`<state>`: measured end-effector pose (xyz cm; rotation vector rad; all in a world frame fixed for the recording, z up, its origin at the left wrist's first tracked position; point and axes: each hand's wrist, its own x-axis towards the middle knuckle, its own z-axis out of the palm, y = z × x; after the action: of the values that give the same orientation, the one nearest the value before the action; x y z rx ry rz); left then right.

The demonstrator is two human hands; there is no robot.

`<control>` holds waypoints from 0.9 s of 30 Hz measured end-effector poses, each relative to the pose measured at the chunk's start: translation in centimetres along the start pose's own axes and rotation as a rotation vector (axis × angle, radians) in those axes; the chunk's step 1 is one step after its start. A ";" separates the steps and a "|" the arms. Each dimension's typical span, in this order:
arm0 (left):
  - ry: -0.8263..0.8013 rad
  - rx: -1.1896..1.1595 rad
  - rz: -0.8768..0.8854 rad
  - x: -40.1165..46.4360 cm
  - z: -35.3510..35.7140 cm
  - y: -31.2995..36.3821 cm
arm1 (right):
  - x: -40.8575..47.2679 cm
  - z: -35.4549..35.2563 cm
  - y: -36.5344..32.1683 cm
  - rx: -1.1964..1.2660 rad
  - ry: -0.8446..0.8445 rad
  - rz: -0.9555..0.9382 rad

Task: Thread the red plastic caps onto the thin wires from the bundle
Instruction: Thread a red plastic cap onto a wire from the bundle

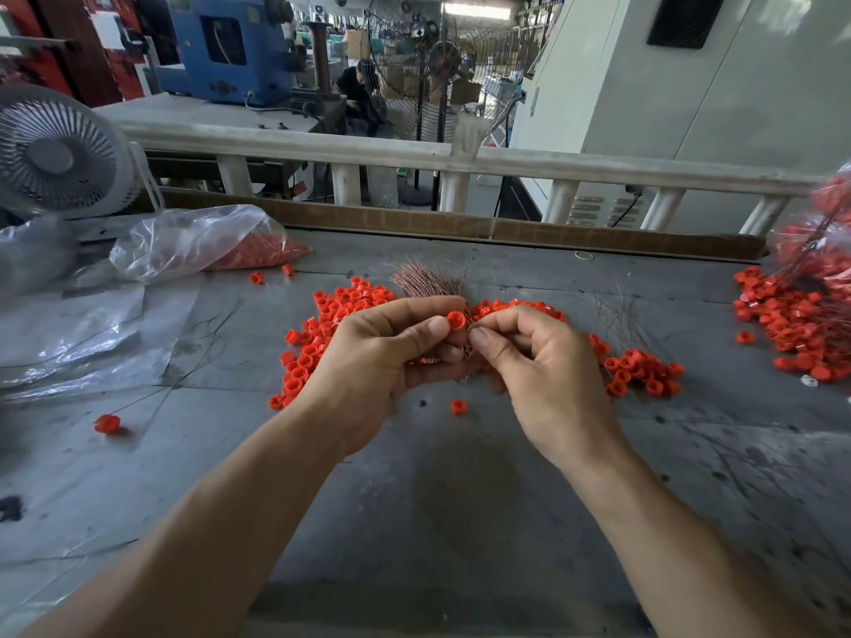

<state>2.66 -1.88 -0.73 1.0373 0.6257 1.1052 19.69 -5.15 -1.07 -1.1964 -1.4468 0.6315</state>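
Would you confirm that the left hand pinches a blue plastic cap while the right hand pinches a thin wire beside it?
Not quite: the head view shows the left hand pinching a red plastic cap, not a blue one. The right hand does pinch at a thin copper-coloured wire beside it.

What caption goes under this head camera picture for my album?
Left hand pinches a red cap and grips the wire bundle; right hand pinches a wire.

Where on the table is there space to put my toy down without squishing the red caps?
The bare grey table in front of the hands, between the two forearms, is free. So is the strip behind the copper wire bundle, up to the brown board. It is crowded around the main cap pile, the right pile and the plastic bags.
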 end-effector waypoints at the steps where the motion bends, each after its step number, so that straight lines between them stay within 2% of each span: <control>1: -0.003 -0.002 -0.004 0.0 -0.1 0.0 | 0.0 0.0 0.0 0.007 -0.005 -0.001; 9: -0.057 -0.018 -0.046 0.0 -0.3 0.5 | 0.0 -0.3 0.0 0.027 -0.025 -0.007; 14: -0.036 0.020 0.017 0.0 -0.2 0.4 | 0.1 -0.2 0.1 0.046 -0.047 0.018; 20: 0.000 0.074 0.094 0.2 -0.5 0.1 | -0.2 0.2 0.0 0.128 -0.086 0.090; 27: -0.017 0.064 0.058 0.0 -0.3 0.3 | -0.2 0.7 0.0 0.272 -0.153 0.267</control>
<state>2.27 -1.77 -0.55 1.1252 0.6240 1.1314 18.97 -5.20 -1.37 -1.1517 -1.2843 1.0881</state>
